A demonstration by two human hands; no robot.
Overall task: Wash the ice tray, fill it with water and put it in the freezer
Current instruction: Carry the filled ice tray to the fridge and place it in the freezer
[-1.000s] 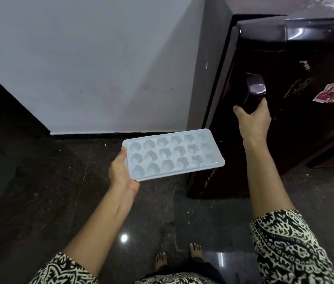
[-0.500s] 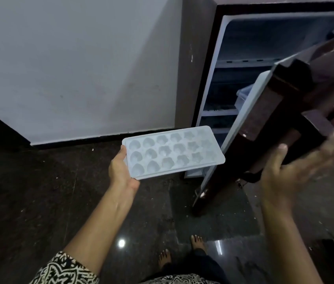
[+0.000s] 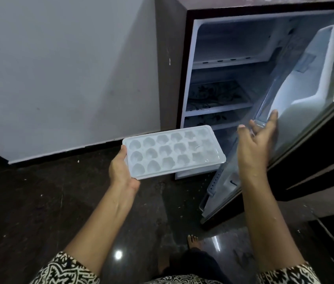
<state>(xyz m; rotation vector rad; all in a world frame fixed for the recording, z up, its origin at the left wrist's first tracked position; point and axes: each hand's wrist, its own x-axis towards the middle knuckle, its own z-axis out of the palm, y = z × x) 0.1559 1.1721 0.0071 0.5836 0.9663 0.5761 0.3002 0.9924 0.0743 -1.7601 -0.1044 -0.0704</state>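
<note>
While your feet (image 3: 192, 240) stand planted on the dark floor (image 3: 39, 201), your left hand (image 3: 121, 171) carries the ice tray (image 3: 174, 151) just as it did a second ago: thumb over the rim, fingers under the near short end, the tray level and out in front of you at the fridge's lower left corner. The cells glint a little, so they probably hold water, though you can't be certain from this angle. What has changed is on your right. A second ago your right hand (image 3: 258, 138) was closed on the handle of a shut door. Now it has let go and is spread wide, holding nothing. Its fingertips are at the lower end of the clear door rail (image 3: 264, 103); whether they touch it is hard to say. The fridge door (image 3: 309, 95) has swung fully open, showing its white liner, and beyond it the fridge (image 3: 170, 58) interior is exposed: a patterned shelf (image 3: 217, 95) in the middle and a bare top compartment (image 3: 233, 37) above. With the way in open, only the placement remains. Keep the tray flat as you lift it toward the top compartment, likely the freezer.
</note>
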